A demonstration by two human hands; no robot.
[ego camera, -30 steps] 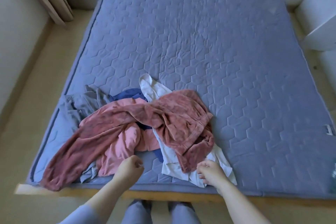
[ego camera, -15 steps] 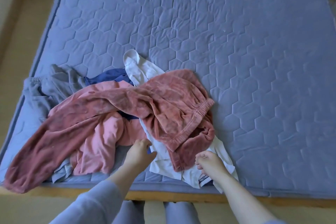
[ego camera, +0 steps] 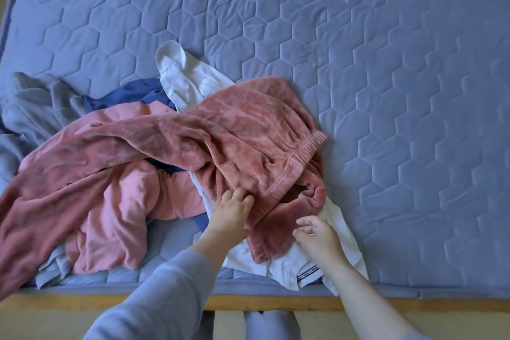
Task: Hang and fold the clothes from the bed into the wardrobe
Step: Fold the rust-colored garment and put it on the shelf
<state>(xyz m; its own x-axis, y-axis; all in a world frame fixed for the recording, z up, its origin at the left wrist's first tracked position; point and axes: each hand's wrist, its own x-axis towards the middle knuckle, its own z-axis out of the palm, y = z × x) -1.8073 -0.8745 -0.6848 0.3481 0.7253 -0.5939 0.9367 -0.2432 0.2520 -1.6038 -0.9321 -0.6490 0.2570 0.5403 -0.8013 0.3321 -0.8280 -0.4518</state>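
A heap of clothes lies at the near left of the bed (ego camera: 386,91). Dusty-red velvet trousers (ego camera: 248,130) sprawl on top, waistband to the right. Under them lie a pink garment (ego camera: 118,215), a white shirt (ego camera: 287,268), a navy piece (ego camera: 132,91) and a grey garment (ego camera: 36,102). My left hand (ego camera: 231,215) pinches the red trousers' fabric just left of the waistband. My right hand (ego camera: 317,237) hovers over the white shirt beside the trousers' lower fold, fingers loosely curled with nothing plainly between them.
The quilted blue-grey mattress stretches bare to the right and far side. A wooden bed frame edge (ego camera: 248,303) runs along the near side, with my legs and the beige floor below it. A pale blue cloth (ego camera: 52,268) pokes out at the heap's near left.
The view has come closer to the heap. My left hand moved right and forward from the pink garment onto the red trousers. My right hand shifted slightly up along the white shirt.
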